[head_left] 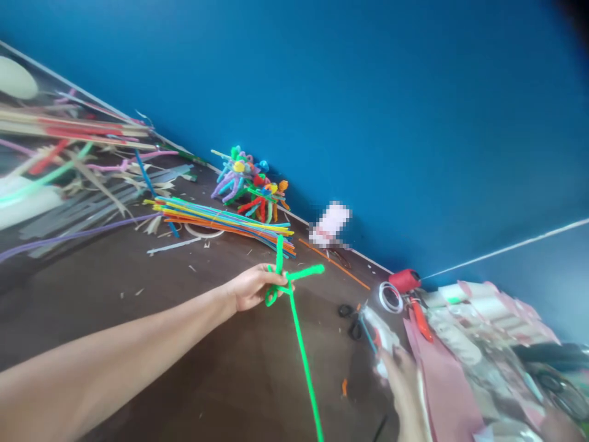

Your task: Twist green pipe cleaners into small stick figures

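Note:
My left hand (260, 286) pinches a bright green pipe cleaner (301, 347) between thumb and fingers. It is bent into short arms and a small loop near the fingertips, while one long straight length runs down to the bottom edge. At the lower right, my right hand (405, 380) is at the near end of a white tool that looks like a glue gun (381, 331). That hand is blurred, and whether its fingers grip the tool is unclear. Black-handled scissors (353, 319) lie just left of the tool.
A bundle of colored pipe cleaners (225, 224) lies beyond my left hand. Behind it, by the blue wall (368, 110), sit bent pipe-cleaner figures (251, 181). Loose strips (105, 184) clutter the left. A tape roll (391, 297), pink sheet (444, 380) and plastic packets (488, 307) occupy the right.

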The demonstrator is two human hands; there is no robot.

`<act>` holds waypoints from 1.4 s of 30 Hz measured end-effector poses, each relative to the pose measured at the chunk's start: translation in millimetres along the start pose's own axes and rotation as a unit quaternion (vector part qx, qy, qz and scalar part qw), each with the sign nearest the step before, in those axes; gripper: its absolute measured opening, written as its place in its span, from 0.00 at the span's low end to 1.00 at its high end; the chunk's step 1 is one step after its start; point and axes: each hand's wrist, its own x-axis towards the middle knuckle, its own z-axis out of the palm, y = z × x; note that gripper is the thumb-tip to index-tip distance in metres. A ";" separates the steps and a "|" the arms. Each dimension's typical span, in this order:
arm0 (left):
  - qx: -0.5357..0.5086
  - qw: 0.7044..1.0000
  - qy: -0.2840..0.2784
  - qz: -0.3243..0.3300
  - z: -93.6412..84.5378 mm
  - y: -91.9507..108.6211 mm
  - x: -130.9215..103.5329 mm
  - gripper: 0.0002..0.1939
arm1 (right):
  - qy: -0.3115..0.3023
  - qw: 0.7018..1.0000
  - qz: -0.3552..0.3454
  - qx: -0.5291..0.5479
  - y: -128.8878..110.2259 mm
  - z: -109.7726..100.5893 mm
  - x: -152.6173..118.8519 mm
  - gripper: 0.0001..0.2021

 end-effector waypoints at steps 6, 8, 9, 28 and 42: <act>0.181 0.981 -0.071 -0.012 5.3 -3.2 -5.1 0.07 | -0.093 0.978 -0.063 0.175 -70.1 5.6 -12.6 0.14; 0.197 0.977 -0.075 -0.012 6.5 -2.9 -6.1 0.08 | -0.132 0.973 -0.136 0.129 -84.6 10.9 -18.1 0.14; 0.200 0.977 -0.074 -0.012 6.8 -2.8 -6.2 0.08 | -0.143 0.970 -0.170 0.102 -89.3 12.5 -20.3 0.14; 0.204 0.977 -0.056 0.004 4.8 -6.8 -4.0 0.12 | -0.063 0.997 -0.024 0.048 -43.8 8.0 0.6 0.22; 0.172 0.985 -0.016 0.013 8.6 -6.1 -5.5 0.12 | -0.289 0.929 -0.187 0.135 -99.9 61.9 -32.3 0.13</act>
